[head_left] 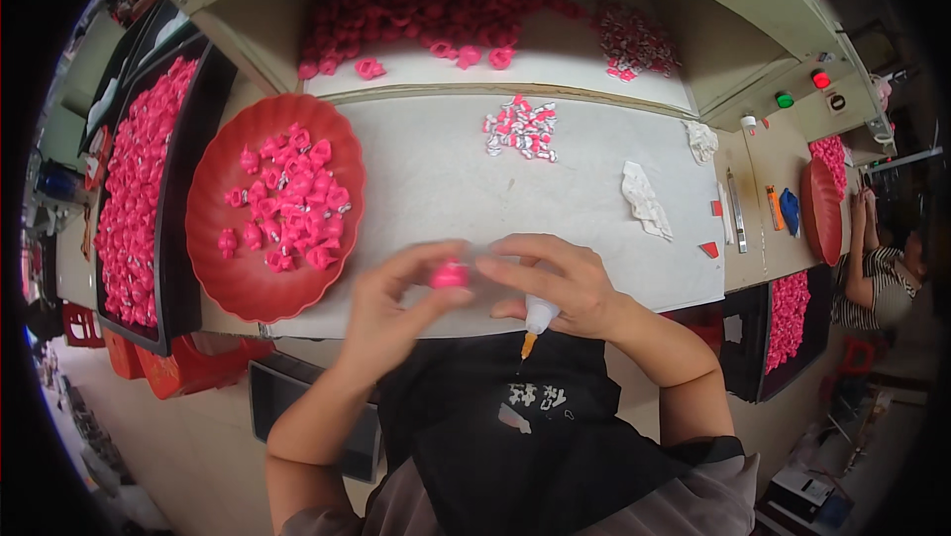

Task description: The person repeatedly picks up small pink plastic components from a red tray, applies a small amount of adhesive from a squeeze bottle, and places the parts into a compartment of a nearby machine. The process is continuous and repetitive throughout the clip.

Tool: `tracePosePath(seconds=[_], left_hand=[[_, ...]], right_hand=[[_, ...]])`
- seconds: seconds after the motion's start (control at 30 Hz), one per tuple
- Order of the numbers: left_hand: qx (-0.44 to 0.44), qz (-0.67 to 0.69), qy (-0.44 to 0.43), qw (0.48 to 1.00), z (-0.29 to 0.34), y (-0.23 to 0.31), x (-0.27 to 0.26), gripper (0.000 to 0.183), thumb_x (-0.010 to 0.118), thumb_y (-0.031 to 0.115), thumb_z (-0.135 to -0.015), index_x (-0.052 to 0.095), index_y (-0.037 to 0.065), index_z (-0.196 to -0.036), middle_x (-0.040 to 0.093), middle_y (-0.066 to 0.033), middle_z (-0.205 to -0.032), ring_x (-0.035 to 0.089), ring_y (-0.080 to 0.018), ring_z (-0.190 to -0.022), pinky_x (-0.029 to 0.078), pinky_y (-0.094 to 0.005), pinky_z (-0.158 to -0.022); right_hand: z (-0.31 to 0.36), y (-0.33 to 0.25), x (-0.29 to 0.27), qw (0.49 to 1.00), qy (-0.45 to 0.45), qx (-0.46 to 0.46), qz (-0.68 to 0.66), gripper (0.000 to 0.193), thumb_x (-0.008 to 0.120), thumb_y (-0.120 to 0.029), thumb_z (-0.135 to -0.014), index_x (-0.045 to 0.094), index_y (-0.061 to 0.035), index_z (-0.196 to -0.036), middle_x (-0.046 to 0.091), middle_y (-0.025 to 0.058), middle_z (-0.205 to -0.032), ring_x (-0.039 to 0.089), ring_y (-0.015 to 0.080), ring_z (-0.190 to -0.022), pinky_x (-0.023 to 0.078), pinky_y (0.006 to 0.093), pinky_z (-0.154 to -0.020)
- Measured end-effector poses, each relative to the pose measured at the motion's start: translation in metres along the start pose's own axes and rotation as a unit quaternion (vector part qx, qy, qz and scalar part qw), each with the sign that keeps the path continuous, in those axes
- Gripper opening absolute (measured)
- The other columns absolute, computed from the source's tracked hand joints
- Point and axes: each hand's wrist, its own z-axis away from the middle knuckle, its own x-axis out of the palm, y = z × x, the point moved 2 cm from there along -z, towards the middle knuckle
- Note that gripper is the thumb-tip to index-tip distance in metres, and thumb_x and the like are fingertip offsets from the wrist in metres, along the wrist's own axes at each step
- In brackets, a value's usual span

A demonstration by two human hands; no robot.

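Observation:
My left hand [401,303], partly blurred, pinches a small pink moulded plastic piece [450,275] between thumb and fingers, just above the table's near edge. Close to its right is my right hand [565,283], closed around a white squeeze bottle [540,314] with an orange needle tip [529,343] that points down toward my black apron [495,417]. The thumb and index finger of that hand reach toward the pink piece; blur hides whether they touch it or hold something small. Farther back on the white sheet [426,179] lies a pile of small pink-and-white pieces [521,128].
A red scalloped bowl [213,209] of pink pieces stands left, beside a black crate [178,239] full of more. The shelf [584,80] behind holds pink heaps. Crumpled tissue [646,201], tweezers [736,211] and an orange cutter [775,209] lie right. Another person [877,278] sits far right.

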Motion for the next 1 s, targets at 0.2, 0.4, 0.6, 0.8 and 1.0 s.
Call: tracePosePath(seconds=[0.2,0.4,0.6,0.8,1.0], left_hand=[[0.130,-0.579,0.140,0.793,-0.039,0.033,-0.079,0.033,0.066,0.008,-0.071,0.060,0.004,-0.103,0.057,-0.0129,-0.108,0.055,-0.0268,-0.097,0.042,-0.0353,-0.084],[0.279,-0.581,0.012,0.765,-0.208,0.049,0.019,0.038,0.063,0.017,-0.075,0.056,0.011,-0.112,0.059,-0.0102,-0.101,0.052,-0.0294,-0.099,0.041,-0.0364,-0.083],[0.422,-0.638,0.131,0.630,-0.372,-0.014,0.084,0.028,0.060,0.028,-0.078,0.061,0.017,-0.103,0.056,-0.0090,-0.103,0.047,-0.0282,-0.103,0.034,-0.0423,-0.092],[0.383,-0.585,-0.110,0.706,-0.353,0.007,0.062,0.022,0.061,0.025,-0.077,0.063,0.011,-0.093,0.056,-0.0100,-0.104,0.047,-0.0269,-0.106,0.036,-0.0405,-0.092],[0.406,-0.544,-0.157,0.717,-0.314,0.007,0.034,0.020,0.061,0.022,-0.077,0.063,0.012,-0.094,0.055,-0.0097,-0.109,0.049,-0.0267,-0.106,0.040,-0.0369,-0.089]], right_hand=[[0.048,0.022,-0.050,0.985,0.099,0.137,0.027,0.048,0.074,-0.009,-0.063,0.058,-0.0060,-0.108,0.057,0.0118,-0.093,0.057,0.0218,-0.075,0.047,0.0289,-0.062],[0.074,0.039,-0.061,0.962,0.156,0.224,0.008,0.039,0.074,-0.006,-0.063,0.060,-0.0032,-0.100,0.058,0.0118,-0.091,0.057,0.0235,-0.075,0.045,0.0282,-0.061],[0.078,0.047,-0.055,0.964,0.145,0.221,-0.008,0.035,0.073,-0.005,-0.063,0.061,-0.0029,-0.095,0.059,0.0116,-0.088,0.058,0.0247,-0.075,0.047,0.0300,-0.063],[0.076,0.047,-0.058,0.972,0.128,0.199,-0.004,0.033,0.073,-0.006,-0.064,0.061,-0.0030,-0.094,0.060,0.0113,-0.086,0.059,0.0249,-0.075,0.048,0.0300,-0.061],[0.074,0.046,-0.049,0.978,0.126,0.166,0.018,0.033,0.073,-0.006,-0.064,0.061,-0.0037,-0.094,0.059,0.0113,-0.087,0.059,0.0238,-0.073,0.047,0.0295,-0.060]])
